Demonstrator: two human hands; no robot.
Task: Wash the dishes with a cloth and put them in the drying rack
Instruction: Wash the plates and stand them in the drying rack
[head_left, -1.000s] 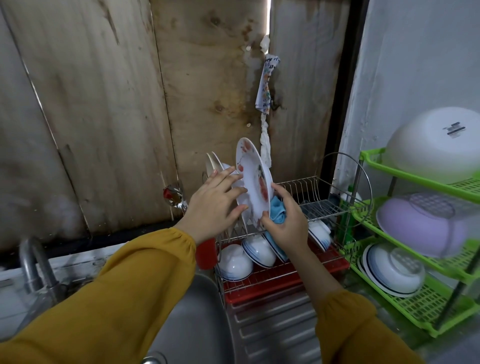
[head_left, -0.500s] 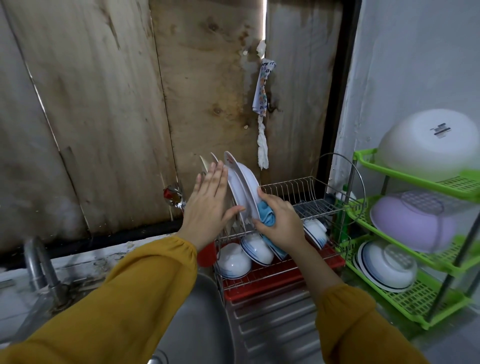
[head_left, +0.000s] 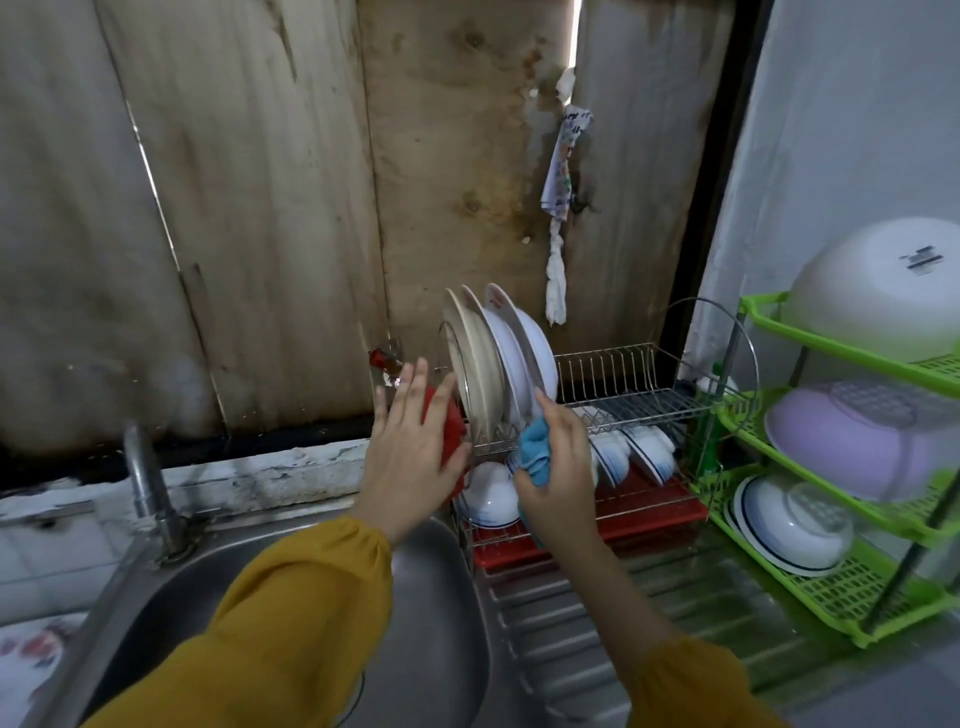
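Several white plates (head_left: 511, 358) stand upright in the left slots of the wire drying rack (head_left: 634, 384). My left hand (head_left: 410, 457) hovers just left of them with its fingers spread and holds nothing. My right hand (head_left: 558, 467) grips a blue cloth (head_left: 535, 449) in front of the rack's lower tier, its forefinger pointing up near the front plate's rim. White bowls with blue rims (head_left: 491, 493) lie upturned on the rack's lower shelf over a red drip tray (head_left: 649, 514).
A steel sink (head_left: 426, 613) with a tap (head_left: 150, 483) lies below left. A red object (head_left: 452, 431) sits behind my left hand. A green plastic shelf (head_left: 831, 587) on the right holds upturned bowls and basins. A patterned plate (head_left: 26, 649) shows at the lower left edge.
The plate that both hands held above the rack now stands slotted among the others. Both hands have let go and drawn back toward me; my right hand still grips the cloth.
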